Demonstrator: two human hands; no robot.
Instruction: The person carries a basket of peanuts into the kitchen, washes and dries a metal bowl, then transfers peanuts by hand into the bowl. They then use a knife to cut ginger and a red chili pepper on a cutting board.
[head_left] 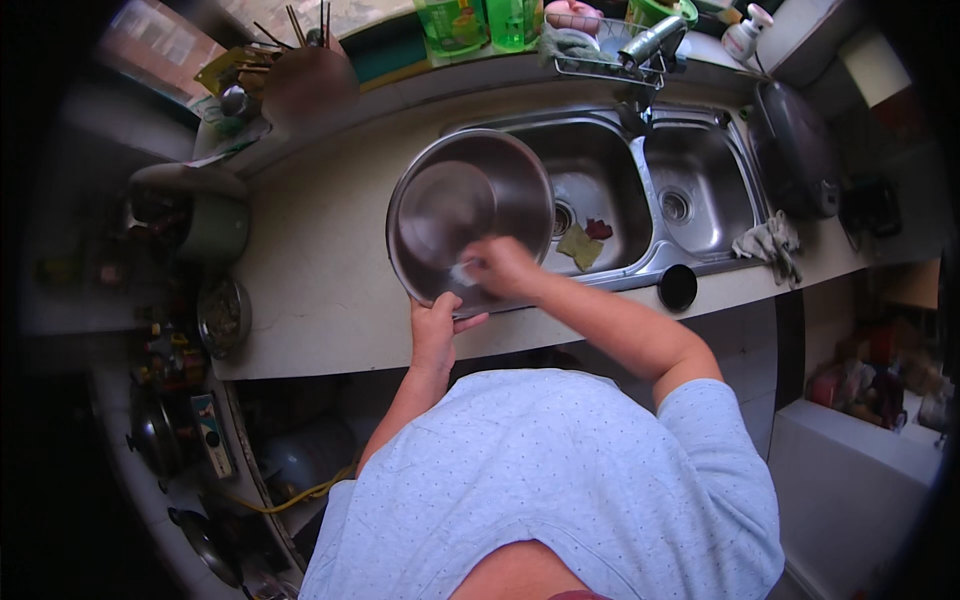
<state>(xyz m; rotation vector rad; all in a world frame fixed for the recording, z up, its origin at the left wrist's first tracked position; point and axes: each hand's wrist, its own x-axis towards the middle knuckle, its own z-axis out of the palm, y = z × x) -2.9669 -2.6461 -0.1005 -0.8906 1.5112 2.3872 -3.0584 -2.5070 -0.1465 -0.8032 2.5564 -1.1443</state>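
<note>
A large round stainless steel basin (450,195) rests tilted on the counter's front part, its right side overlapping the left sink bowl. My left hand (436,325) grips its near rim, thumb up at the edge and fingers on the outside. Inside the basin, near the lower wall, my right hand (500,268) is closed round a small whitish wad (462,272). Motion smears that hand, and whether the wad is cloth or scouring pad I cannot tell. In the left sink bowl (620,180) lie a yellow-green cloth (579,246) and a dark red scrap (598,229).
Right of the basin, a black cup (677,287) stands at the sink's front edge. Grey gloves (770,245) drape over the counter beside the right sink bowl (710,200). A faucet (635,110) rises behind. Pots (205,220) stand at the left; a wire rack (610,60) sits on the sill.
</note>
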